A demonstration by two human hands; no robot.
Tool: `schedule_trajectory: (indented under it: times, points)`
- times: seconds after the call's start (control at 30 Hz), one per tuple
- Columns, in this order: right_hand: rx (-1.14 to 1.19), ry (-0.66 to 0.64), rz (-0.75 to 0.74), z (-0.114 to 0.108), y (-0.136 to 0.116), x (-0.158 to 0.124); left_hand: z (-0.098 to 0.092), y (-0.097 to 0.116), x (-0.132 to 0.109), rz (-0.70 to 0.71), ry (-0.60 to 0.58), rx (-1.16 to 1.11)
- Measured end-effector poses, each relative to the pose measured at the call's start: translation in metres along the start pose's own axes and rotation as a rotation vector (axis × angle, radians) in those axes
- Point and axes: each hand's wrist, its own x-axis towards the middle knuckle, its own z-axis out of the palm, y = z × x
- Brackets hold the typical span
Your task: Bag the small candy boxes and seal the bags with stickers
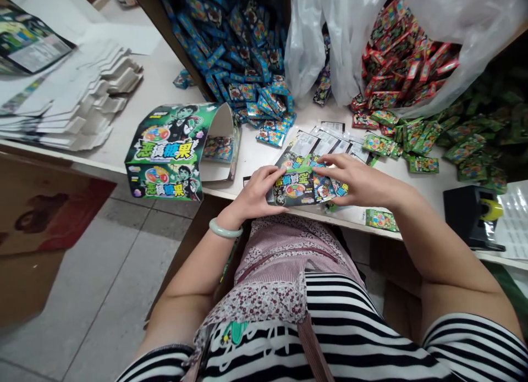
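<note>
Over the table's front edge, my left hand (259,192) grips a dark printed candy pouch (293,188) by its left end, thumb below and fingers above. My right hand (358,180) is closed on a small blue candy packet (325,185) at the pouch's right end. How far the packet sits inside the pouch I cannot tell. Flat pouches with white label panels (305,143) lie fanned out just behind my hands. To the left stands a green display box (165,145) with its lid flap up and packets inside.
Blue packets (247,63) heap up at the back. Red packets (406,68) fill a clear plastic bag (344,46), and green packets (466,134) spread to the right. A black tape dispenser (464,214) stands at the right edge. Flattened cartons (82,90) are stacked left.
</note>
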Motion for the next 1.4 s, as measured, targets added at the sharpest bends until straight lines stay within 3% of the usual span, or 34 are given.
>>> schedule_trajectory:
  times: [0.4, 0.57, 0.7, 0.83, 0.97, 1.07, 1.17, 1.27, 1.4]
  points:
    - [-0.013, -0.013, 0.055, 0.008, 0.006, 0.01, 0.007, 0.004, 0.004, 0.003, 0.052, -0.008]
    - [0.158, 0.281, 0.18, 0.03, -0.004, 0.005, 0.013, 0.012, 0.001, -0.11, 0.184, 0.03]
    - [0.489, 0.372, 0.335, 0.06, -0.019, 0.003, 0.016, 0.028, 0.005, -0.155, 0.265, 0.038]
    - [0.766, 0.514, 0.43, 0.068, -0.023, 0.004, 0.024, 0.045, 0.012, -0.184, 0.314, -0.27]
    - [0.799, 0.716, 0.465, 0.07, -0.023, 0.003, 0.039, 0.056, 0.007, -0.266, 0.339, -0.729]
    - [0.836, 0.806, 0.522, 0.089, -0.029, 0.001, 0.05, 0.06, -0.004, -0.31, 0.319, -0.892]
    - [0.777, 0.793, 0.537, 0.11, -0.037, -0.003, 0.054, 0.058, -0.016, -0.333, 0.243, -0.944]
    - [0.679, 0.723, 0.504, 0.117, -0.041, -0.005, 0.052, 0.054, -0.022, -0.329, 0.199, -0.968]
    - [0.716, 0.657, 0.454, 0.107, -0.035, 0.002, 0.048, 0.051, -0.012, -0.341, 0.393, -0.847]
